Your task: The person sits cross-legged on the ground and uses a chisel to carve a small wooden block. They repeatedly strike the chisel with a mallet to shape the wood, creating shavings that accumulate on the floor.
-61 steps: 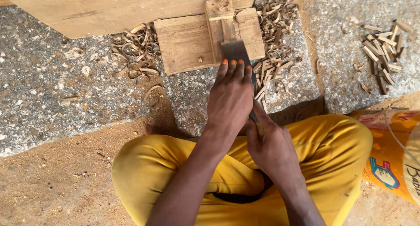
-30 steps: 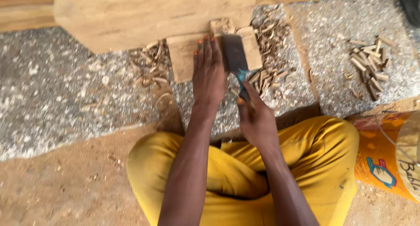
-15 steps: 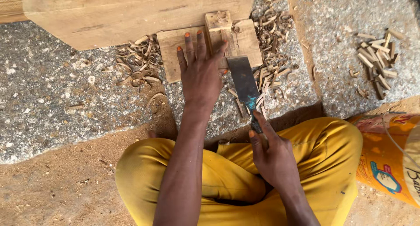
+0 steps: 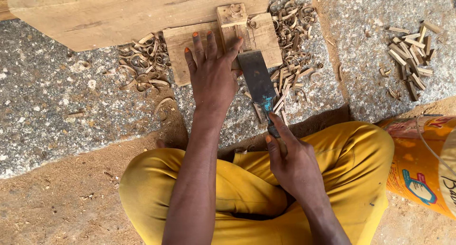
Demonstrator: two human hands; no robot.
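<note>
My left hand (image 4: 212, 74) lies flat, fingers spread, on a small wooden board (image 4: 183, 45) that rests on the speckled stone floor. A small upright wooden block (image 4: 231, 16) stands on the board just beyond my fingertips. My right hand (image 4: 292, 157) grips the handle of a broad flat chisel (image 4: 256, 81); its dark blade points away from me and its edge meets the board next to my left thumb. I sit with my knees apart in yellow trousers (image 4: 351, 145).
Curled wood shavings (image 4: 145, 64) lie left of the board and more shavings (image 4: 292, 22) to its right. A large plank (image 4: 128, 12) runs across the top. A heap of small cut sticks (image 4: 408, 48) lies far right. An orange bucket (image 4: 420, 171) stands by my right knee.
My left hand moved from lying over the chisel blade to pressing flat on the board. The chisel swung out to the right of that hand, its blade now bare.
</note>
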